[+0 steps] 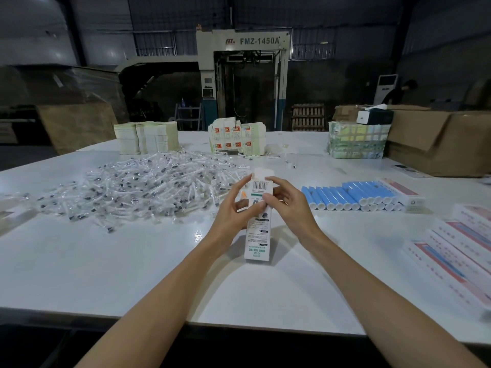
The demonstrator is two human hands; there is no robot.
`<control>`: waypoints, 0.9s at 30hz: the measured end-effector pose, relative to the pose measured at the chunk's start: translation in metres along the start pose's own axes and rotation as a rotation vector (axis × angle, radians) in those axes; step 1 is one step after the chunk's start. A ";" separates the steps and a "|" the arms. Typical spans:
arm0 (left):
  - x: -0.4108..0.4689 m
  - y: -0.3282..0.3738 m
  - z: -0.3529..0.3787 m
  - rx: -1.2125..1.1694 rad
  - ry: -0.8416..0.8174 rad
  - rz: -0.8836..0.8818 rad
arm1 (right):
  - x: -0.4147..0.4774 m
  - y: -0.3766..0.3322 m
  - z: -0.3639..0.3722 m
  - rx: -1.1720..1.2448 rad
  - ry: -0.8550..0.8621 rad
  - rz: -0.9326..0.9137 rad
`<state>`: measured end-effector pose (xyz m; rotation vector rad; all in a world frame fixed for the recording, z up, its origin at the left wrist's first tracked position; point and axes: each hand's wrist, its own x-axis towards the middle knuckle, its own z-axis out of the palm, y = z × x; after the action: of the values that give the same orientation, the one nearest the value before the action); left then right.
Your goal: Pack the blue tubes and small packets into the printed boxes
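left hand [233,209] and right hand [291,207] grip the printed box [259,241] marked "sonic electric"; machine [210,65] reads "fmz-1450a"

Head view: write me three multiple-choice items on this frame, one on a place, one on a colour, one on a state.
1. Where do the blue tubes lie relative to the printed box?
A. To its left
B. To its right
C. Inside it

2. The tubes' near ends are:
A. White
B. Black
C. Orange

3. The printed box is:
A. Lying unheld
B. Held by one hand
C. Held by both hands

Answers: B, the tubes lie in a row on the table right of the box; A, white ends face the camera; C, left hand and right hand both grip it.
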<state>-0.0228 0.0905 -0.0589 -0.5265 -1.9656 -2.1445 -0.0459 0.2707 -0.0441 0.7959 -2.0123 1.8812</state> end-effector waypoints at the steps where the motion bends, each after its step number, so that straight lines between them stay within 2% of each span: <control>1: 0.000 0.000 -0.001 0.011 -0.005 -0.001 | 0.000 0.000 0.000 -0.002 -0.007 0.001; 12: 0.002 -0.005 -0.006 0.010 -0.025 -0.076 | 0.001 0.000 -0.006 -0.055 -0.143 0.072; 15: 0.001 -0.003 -0.004 -0.003 -0.029 -0.082 | 0.003 -0.002 -0.007 -0.035 -0.103 0.072; 20: -0.003 0.001 0.003 0.003 -0.104 -0.101 | 0.008 -0.001 -0.015 0.091 0.106 0.145; 27: -0.004 0.000 0.003 0.019 -0.150 -0.098 | 0.011 0.001 -0.024 0.053 0.005 0.114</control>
<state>-0.0188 0.0933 -0.0602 -0.6171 -2.1303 -2.2002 -0.0597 0.2918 -0.0363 0.7022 -2.0535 2.0040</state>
